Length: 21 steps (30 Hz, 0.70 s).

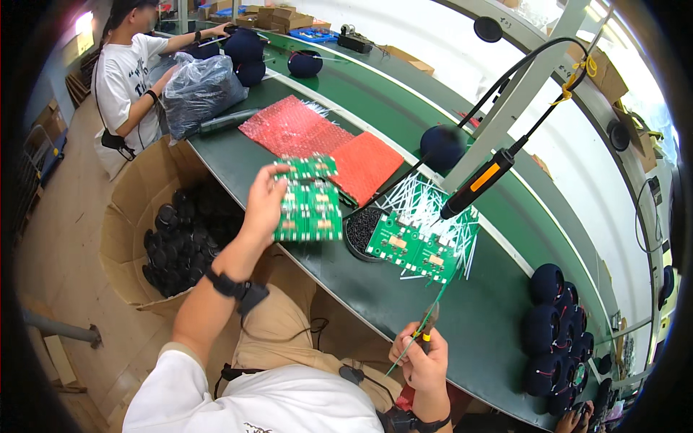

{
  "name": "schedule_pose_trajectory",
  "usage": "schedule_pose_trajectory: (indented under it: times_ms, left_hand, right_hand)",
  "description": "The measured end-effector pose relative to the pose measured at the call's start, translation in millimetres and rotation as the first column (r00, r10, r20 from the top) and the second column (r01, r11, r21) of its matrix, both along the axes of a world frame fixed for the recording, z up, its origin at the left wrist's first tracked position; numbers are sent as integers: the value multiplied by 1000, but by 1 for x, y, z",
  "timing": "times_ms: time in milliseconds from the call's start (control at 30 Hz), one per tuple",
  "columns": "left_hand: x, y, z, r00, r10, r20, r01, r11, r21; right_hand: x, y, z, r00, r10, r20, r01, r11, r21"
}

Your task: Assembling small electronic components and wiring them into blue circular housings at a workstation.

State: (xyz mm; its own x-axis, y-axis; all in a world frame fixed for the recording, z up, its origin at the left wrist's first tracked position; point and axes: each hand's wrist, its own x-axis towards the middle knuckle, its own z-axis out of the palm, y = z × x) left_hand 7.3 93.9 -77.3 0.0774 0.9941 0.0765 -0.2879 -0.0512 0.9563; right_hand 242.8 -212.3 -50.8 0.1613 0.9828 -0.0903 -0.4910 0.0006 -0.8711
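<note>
Here are the rectangular green circuit boards (312, 213), held just above the near edge of the long dark-green surface (491, 346); the left hand's (264, 198) grip is closed on their left side. Over to the right hand (422, 357): fingers wrapped round yellow-and-black-handled metal cutters (427, 335), with a thin green strip (439, 294) running alongside. Another green board (411, 249) lies over a spread of slim white plastic strips (462, 238), and just beside it sits a round black tub (356, 253) filled with small black pieces (366, 224). Down on the left, a big open brown cardboard box (119, 242) holds a heap of round black parts (173, 252). Farther up the surface, red bubble-wrap (285, 124), then a co-worker (133, 76) touching a grey plastic bag (202, 90); dark lettering marks that white T-shirt. Markings on the boards are too small to read.
</note>
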Motion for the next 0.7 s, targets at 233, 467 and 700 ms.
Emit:
schedule_pose_trajectory:
  times_ms: [233,467,700]
  left_hand:
    - [-36,166,-49,787,424,-449,-320,902,290]
    - [-33,113,2,200,727,-657,-202,687,698]
    - [21,-98,71,793,-609,-7,607,789,99]
  right_hand:
    - [-10,1,-8,995,53,90,-50,998,-37]
    - [-9,-4,-6,976,62,208,-48,996,-70]
    - [-16,-1,-9,823,49,567,55,985,-165]
